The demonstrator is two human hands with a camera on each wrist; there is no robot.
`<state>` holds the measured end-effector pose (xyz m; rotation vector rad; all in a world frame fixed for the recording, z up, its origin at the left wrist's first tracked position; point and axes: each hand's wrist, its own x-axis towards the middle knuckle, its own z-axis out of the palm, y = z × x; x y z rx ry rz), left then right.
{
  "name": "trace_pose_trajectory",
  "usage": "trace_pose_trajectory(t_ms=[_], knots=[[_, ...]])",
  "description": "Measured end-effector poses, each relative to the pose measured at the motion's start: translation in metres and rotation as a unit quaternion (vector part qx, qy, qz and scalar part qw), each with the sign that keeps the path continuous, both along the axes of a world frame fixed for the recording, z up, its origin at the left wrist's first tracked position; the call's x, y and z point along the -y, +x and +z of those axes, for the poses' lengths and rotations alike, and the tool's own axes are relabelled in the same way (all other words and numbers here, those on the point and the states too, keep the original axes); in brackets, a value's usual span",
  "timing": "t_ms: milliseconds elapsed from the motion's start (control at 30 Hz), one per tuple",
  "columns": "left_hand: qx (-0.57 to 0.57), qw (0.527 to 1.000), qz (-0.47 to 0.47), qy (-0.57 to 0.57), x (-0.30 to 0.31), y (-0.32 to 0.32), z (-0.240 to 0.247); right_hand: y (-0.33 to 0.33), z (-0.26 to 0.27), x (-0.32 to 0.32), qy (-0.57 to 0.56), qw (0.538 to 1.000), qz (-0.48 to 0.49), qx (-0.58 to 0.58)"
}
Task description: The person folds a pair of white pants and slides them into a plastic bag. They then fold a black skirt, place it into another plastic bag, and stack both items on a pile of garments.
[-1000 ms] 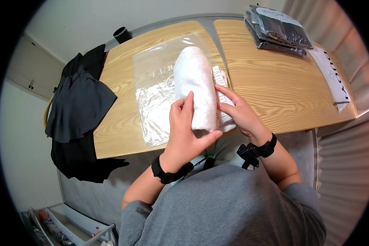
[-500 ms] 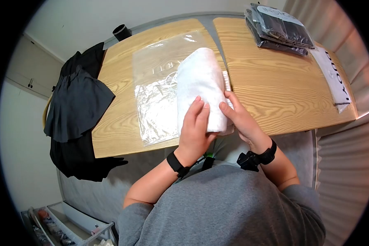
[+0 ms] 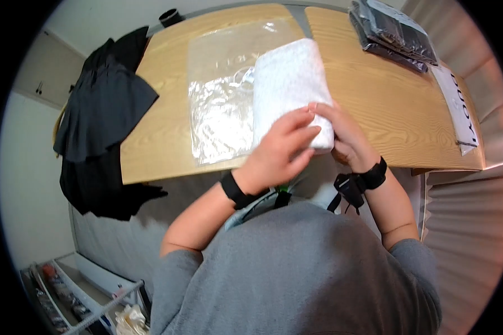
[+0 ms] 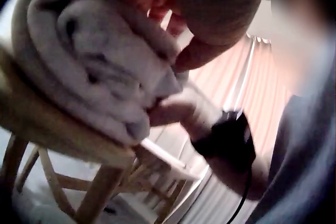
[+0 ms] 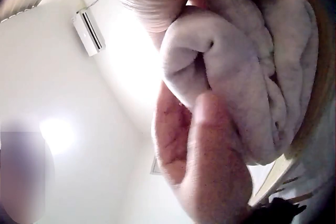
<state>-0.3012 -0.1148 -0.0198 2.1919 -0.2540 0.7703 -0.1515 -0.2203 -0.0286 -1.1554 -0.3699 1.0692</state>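
Observation:
A thick white knit garment (image 3: pixel 290 75), folded and rolled into a bundle, lies at the table's near edge. Its coiled end shows in the left wrist view. My left hand (image 3: pixel 285 146) lies across the bundle's near end from above, fingers fairly straight. In the right wrist view the left thumb (image 5: pixel 207 124) touches the end folds. Holding the bundle's near right corner is my right hand (image 3: pixel 349 134), fingers over the top and thumb low at the end. A clear plastic bag (image 3: pixel 221 120) with printed letters lies flat, partly under the garment.
Dark clothes (image 3: pixel 109 106) hang over a chair at the table's left. Bagged dark garments (image 3: pixel 394 33) are stacked at the back right, with a white printed package (image 3: pixel 458 111) nearby. A black cup (image 3: pixel 171 18) stands behind the table. A storage rack (image 3: pixel 84 296) is at the lower left.
The white garment has turned flatter side up and covers its ribbed part. My left hand has shifted from its left side rightward across the near end. The view has tipped lower.

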Motion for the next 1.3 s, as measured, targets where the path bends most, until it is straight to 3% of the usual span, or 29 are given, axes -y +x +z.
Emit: trace_pose_trajectory(t_ms=[67, 200, 300, 367, 633, 933, 1167, 1300], knots=[[-0.033, 0.997, 0.023, -0.068, -0.014, -0.021, 0.012, -0.004, 0.006, -0.002, 0.041, 0.999, 0.008, -0.030], [-0.076, 0.985, 0.152, -0.025, -0.062, -0.075, 0.021, -0.002, 0.014, 0.017, 0.063, 0.996, -0.017, -0.056], [-0.164, 0.966, 0.151, 0.131, -0.086, -0.106, 0.015, 0.000, 0.025, 0.049, 0.068, 0.986, -0.150, -0.012], [-0.195, 0.956, 0.148, 0.160, -0.089, -0.116, 0.007, 0.017, 0.023, 0.074, 0.110, 0.977, -0.184, -0.001], [-0.215, 0.943, 0.129, 0.218, -0.099, -0.109, -0.016, 0.032, 0.036, 0.147, 0.141, 0.968, -0.207, 0.023], [-0.204, 0.900, 0.142, 0.358, -0.084, -0.107, -0.013, 0.027, 0.029, 0.153, 0.146, 0.963, -0.224, 0.034], [-0.229, 0.893, 0.139, 0.362, -0.087, -0.105, -0.016, 0.020, 0.030, 0.147, 0.133, 0.956, -0.260, 0.027], [-0.231, 0.912, 0.153, 0.301, -0.079, -0.098, -0.005, 0.021, 0.031, 0.152, 0.129, 0.961, -0.241, 0.042]])
